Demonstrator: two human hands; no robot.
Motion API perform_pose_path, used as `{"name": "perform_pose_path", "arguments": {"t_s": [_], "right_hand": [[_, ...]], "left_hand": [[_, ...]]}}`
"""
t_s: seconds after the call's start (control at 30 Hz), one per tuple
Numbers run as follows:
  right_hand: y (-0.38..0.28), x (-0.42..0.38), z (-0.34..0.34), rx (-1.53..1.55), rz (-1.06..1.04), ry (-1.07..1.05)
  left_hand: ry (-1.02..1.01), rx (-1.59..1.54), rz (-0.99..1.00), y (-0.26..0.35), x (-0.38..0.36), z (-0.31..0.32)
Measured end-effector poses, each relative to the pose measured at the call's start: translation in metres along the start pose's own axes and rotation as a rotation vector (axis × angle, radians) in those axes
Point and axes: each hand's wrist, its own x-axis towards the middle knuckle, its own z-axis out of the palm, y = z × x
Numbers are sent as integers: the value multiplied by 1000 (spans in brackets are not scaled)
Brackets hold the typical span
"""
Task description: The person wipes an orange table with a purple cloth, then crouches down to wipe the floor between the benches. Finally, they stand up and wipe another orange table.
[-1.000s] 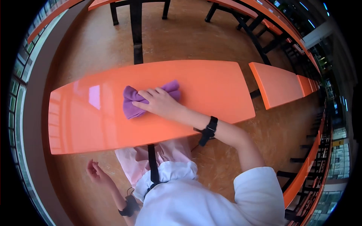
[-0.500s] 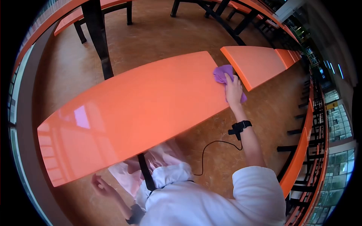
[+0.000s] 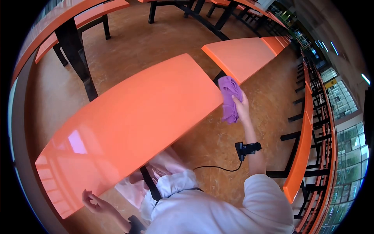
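While the right hand [image 3: 242, 106] is clamped on a bunched purple cloth [image 3: 230, 97] right of the frame's centre, at the right end of the glossy orange worktop [image 3: 132, 113], the left hand [image 3: 96, 203] hangs at lower left, fingers apart and loosely curled, by the worktop's near edge; whether they touch, I cannot tell. A black strap [image 3: 250, 148] circles the right wrist.

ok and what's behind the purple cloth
Around the purple cloth, the brown floor shows, with the orange tabletop at its left and a black bar near its upper end. What lies directly behind it is covered and can't be seen.
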Motion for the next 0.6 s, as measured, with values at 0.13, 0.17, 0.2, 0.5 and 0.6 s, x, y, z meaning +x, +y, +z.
{"name": "perform_pose_path", "arguments": {"t_s": [0.13,0.17,0.2,0.5,0.6], "right_hand": [[-48,-32,58,-88,33,-393],[-50,-38,73,-125,-44,-518],[-50,-43,87,-162,-121,-643],[-41,-55,101,-871,-359,-546],[-21,-18,69,-978,-249,-308]], "left_hand": [[-64,82,-19,7,-4,4],[-67,60,-18,7,-5,7],[-72,38,-17,8,-7,10],[-135,19,-10,28,-5,22],[-136,1,-7,25,-4,25]]}}
